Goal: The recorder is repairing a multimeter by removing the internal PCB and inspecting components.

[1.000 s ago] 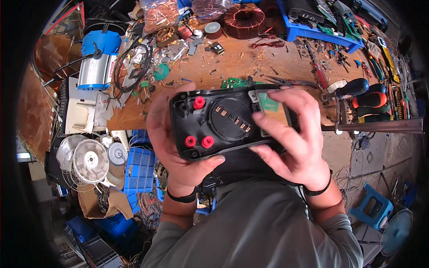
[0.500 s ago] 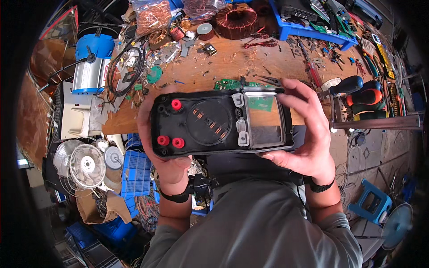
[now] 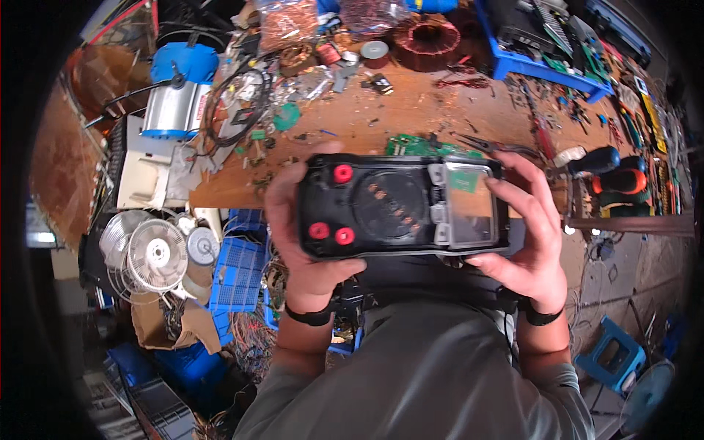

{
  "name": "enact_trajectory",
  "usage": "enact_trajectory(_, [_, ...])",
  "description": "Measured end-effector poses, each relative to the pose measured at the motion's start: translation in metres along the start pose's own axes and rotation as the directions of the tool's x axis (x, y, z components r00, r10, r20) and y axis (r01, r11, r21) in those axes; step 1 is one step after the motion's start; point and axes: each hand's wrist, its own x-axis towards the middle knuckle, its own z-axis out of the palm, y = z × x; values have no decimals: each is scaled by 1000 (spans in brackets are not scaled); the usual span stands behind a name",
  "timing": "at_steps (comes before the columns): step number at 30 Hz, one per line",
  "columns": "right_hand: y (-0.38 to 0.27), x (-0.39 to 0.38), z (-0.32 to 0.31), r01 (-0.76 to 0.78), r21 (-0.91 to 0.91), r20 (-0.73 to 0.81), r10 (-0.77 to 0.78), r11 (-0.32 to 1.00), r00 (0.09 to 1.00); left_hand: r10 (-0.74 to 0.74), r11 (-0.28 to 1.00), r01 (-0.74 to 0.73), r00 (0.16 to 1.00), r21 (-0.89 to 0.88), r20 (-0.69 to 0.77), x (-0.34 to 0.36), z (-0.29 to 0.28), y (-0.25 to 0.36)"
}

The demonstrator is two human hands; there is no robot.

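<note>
Held up over the bench's near edge is a black multimeter housing (image 3: pixel 326 205), seen from its inner side. Red round sockets sit toward its left end, a disc with small copper-coloured contacts in the middle, and a clear window at its right. My left hand (image 3: pixel 306 253) is closed around the left end, thumb along the lower edge. At the right end my right hand (image 3: pixel 529 227) grips it between thumb below and fingers above. Behind the housing lies a green circuit board (image 3: pixel 411 144) on the bench, partly hidden.
Pliers (image 3: pixel 506 145) lie beyond the housing on the wooden bench (image 3: pixel 367 110). Several screwdrivers (image 3: pixel 616 180) stand in a rack at right. A blue tray (image 3: pixel 543 77) of boards and a copper coil (image 3: pixel 425 44) are at the back. A white fan (image 3: pixel 158 253) stands lower left.
The housing and both hands have shifted right in the picture, as has the bench behind them. My left thumb now stretches further along the lower edge.
</note>
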Motion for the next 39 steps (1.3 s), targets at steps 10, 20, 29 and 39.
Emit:
enact_trajectory(10, [12,-13,10,-94,233,-89,118,968,989,-9,978,-36,976,206,216,13,-20,9])
enact_trajectory(20, [15,-21,18,-107,358,-85,147,928,986,1,999,-7,981,33,195,7,-10,6])
enact_trajectory(29, [19,-28,14,-103,285,-63,125,953,990,-175,886,30,946,463,274,0,-25,9])
enact_trajectory(39, [23,-22,21,-60,68,29,58,996,998,-446,446,-135,824,885,350,-9,-17,-13])
